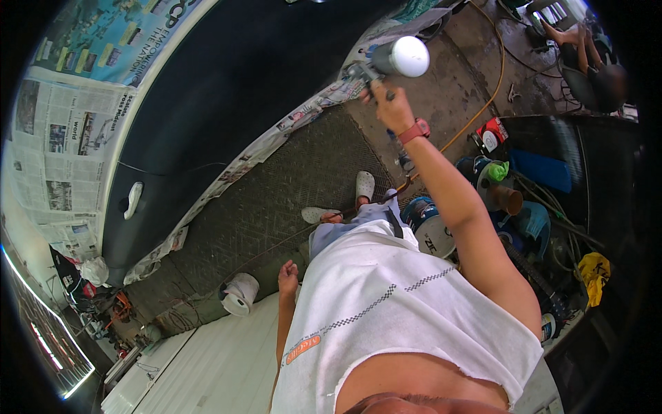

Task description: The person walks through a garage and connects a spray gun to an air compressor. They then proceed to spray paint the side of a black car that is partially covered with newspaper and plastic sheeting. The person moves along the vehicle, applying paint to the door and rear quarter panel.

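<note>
My right hand (392, 105) is raised and shut on the grip of a spray gun (372, 69) with a white cup (408, 56) on top. The gun's nozzle points at the black car body (227, 90), close to its lower edge, which is masked with newspaper (303, 117). A red watch sits on that wrist. My left hand (287, 278) hangs at my side, empty and loosely curled, next to a roll of white paper (240, 293).
I stand on a dark metal grate (289, 186) in white slippers. An orange hose (476, 117) runs across the concrete floor. Paint cans (431, 224), a yellow rag (594, 269) and tools crowd the right. Another person (586, 55) sits at the far upper right.
</note>
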